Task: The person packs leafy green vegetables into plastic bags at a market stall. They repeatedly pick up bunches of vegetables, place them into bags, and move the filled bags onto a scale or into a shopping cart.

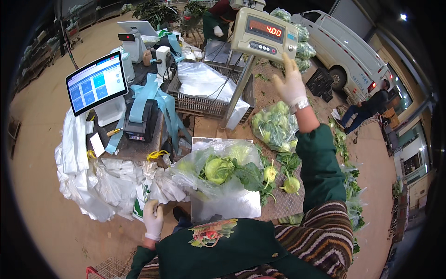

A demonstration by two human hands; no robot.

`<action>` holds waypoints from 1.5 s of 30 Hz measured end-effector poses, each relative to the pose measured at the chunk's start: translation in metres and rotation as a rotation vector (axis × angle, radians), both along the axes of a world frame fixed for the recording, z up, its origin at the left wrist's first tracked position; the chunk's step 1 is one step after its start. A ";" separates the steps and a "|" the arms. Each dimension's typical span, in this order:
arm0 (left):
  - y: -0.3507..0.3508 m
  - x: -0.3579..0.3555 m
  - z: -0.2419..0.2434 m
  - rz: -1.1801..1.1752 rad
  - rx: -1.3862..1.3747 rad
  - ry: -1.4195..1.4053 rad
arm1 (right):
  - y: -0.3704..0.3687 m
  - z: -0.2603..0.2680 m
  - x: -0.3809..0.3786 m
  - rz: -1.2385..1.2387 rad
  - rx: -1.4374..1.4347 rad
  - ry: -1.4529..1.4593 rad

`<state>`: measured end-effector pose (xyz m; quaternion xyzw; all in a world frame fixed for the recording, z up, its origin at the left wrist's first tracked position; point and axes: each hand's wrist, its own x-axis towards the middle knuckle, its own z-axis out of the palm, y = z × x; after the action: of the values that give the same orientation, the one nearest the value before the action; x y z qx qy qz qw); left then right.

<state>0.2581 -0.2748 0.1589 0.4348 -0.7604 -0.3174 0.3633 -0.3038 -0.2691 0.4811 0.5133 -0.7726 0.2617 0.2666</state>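
My right hand (pixel 291 82), in a pale glove, is raised with its fingers apart by the lower right edge of the scale's display head (pixel 264 35), which shows 4.00 in red; whether a fingertip touches it I cannot tell. Below, a clear plastic bag (pixel 188 171) of kohlrabi with leaves (pixel 218 170) lies open on the metal scale platform (pixel 226 209). Loose kohlrabi (pixel 291 185) lie to its right, and a filled bag of kohlrabi (pixel 273 123) rests beyond them. My left hand (pixel 153 218), also gloved, hangs beside hanging white plastic bags (pixel 115 188), its fingers loosely bent; nothing shows clearly in it.
A touchscreen terminal (pixel 97 83) and a black label printer (pixel 141 122) with blue ribbon stand at the left. Plastic sheets lie in a crate (pixel 198 106) behind the scale pole. Another person (pixel 217 26) works beyond; one sits (pixel 369 104) near a white van (pixel 348 45).
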 end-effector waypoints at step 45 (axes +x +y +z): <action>-0.164 0.017 -0.296 -0.011 0.187 -0.866 | 0.315 -0.137 0.049 -0.669 -0.367 -1.216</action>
<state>0.2749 -0.4389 -0.1375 0.5546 -0.8128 -0.1753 -0.0316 -0.2552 0.0463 0.3446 -0.0408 -0.8438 0.5314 -0.0630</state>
